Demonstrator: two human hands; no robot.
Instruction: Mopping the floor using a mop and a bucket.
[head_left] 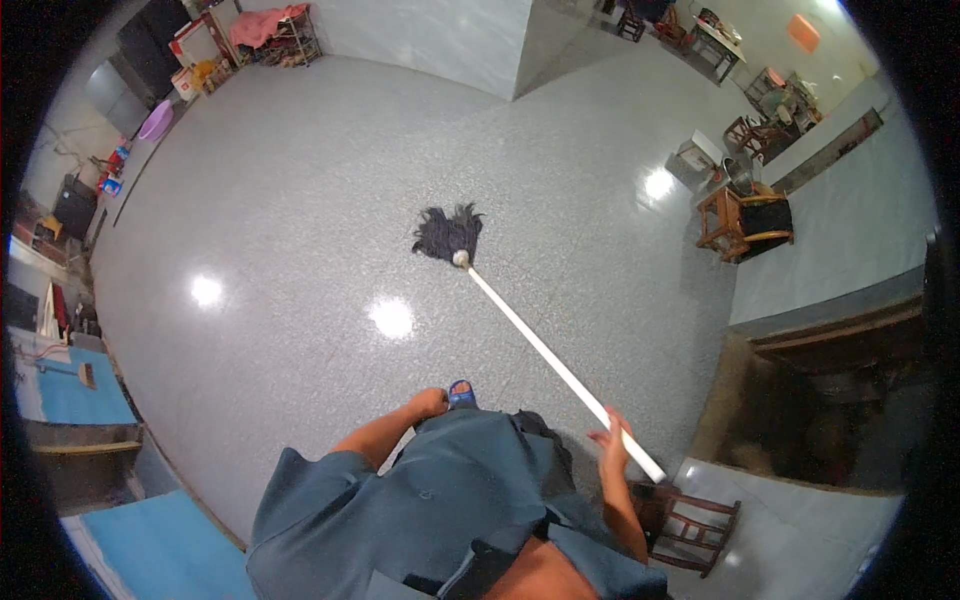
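A mop with a dark stringy head (448, 233) lies spread on the grey floor ahead of me. Its long white handle (540, 350) slants back toward my right side. Near the handle's upper end, my right hand (614, 445) is closed around it, a few fingertips showing on its left. My left hand (430, 402) is low in front of my body, apart from the mop, with its fingers curled in. Whatever that hand may hold is hidden. Just beside it shows my foot in a blue slipper (461, 394).
A wooden stool (720, 222) and a chair (766, 218) stand by the right wall. A dark wooden chair (693, 530) is close behind my right arm. Blue-topped surfaces (160, 545) line the left, with a brush (87, 375). A purple basin (156, 121) sits far left; a wall corner (514, 85) juts in ahead.
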